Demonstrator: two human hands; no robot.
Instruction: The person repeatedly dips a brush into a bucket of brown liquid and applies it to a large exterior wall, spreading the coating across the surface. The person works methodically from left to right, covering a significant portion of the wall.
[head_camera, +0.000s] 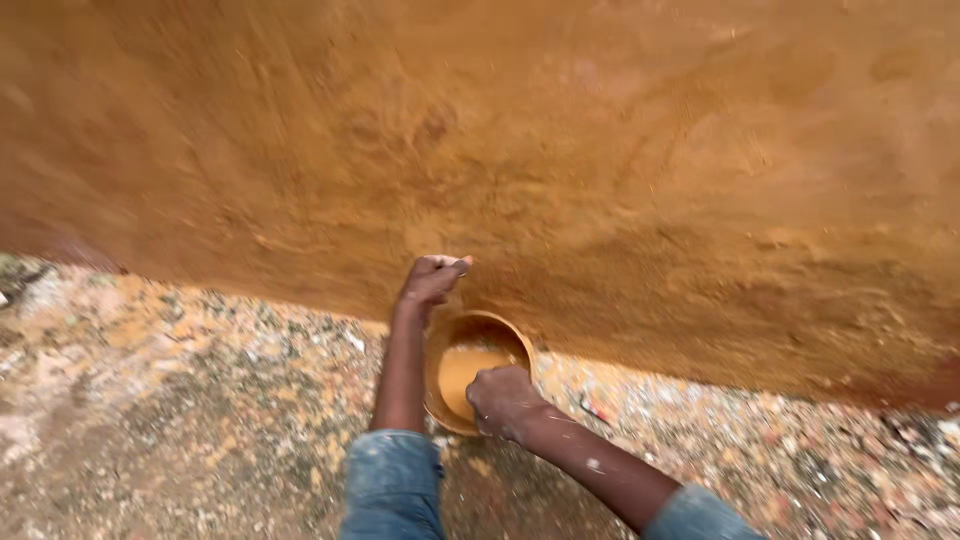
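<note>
Speckled, paint-flecked ground (180, 400) stretches out left of the bowl (478, 372). Just up and left of the bowl, the left hand (432, 281) is curled tight around a small tool whose tip pokes out against the ochre mud wall (600, 150); what the tool is cannot be told. The bowl, round and holding ochre slurry, sits at the wall's foot. At its lower right rim the right hand (503, 401) grips the edge, fingers closed over it.

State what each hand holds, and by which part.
The right hand grips the orange bowl by its near rim. The left hand, closed at the ochre wall, holds something too small to identify.
</note>
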